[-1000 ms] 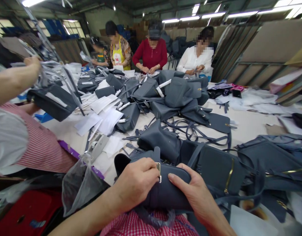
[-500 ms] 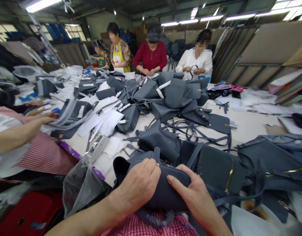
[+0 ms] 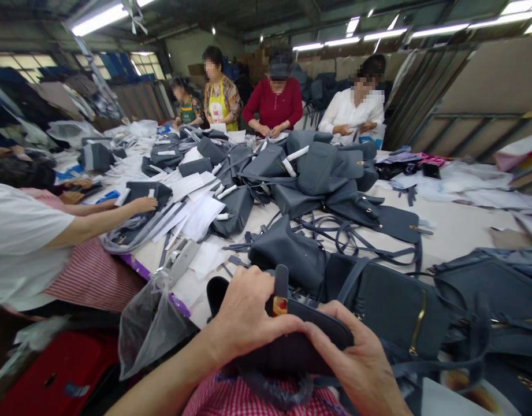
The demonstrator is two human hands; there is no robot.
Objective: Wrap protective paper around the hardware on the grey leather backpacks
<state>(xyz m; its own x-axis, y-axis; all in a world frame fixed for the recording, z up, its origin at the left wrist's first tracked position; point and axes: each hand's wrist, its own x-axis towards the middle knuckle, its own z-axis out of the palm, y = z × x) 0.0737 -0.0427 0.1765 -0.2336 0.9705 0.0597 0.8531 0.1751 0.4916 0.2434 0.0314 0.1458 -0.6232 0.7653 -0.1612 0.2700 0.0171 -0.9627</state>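
Head view: the person's forearms (image 3: 174, 370) converge; left hand (image 3: 244, 312) and right hand (image 3: 356, 352), thumbs (image 3: 287, 326) meeting at the tips, are clamped on the dark bag (image 3: 291, 353), positioned above red checked cloth (image 3: 248, 398).

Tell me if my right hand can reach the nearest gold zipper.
Probably yes: the gold zipper lies uncovered just right of your right hand, though it would first have to release the dark bag.

Beyond the held bag (image 3: 291, 353), a bag heap (image 3: 320, 169) lies on the table (image 3: 460, 224) — papers (image 3: 200, 212) to its left, plastic (image 3: 473, 174) to its right.
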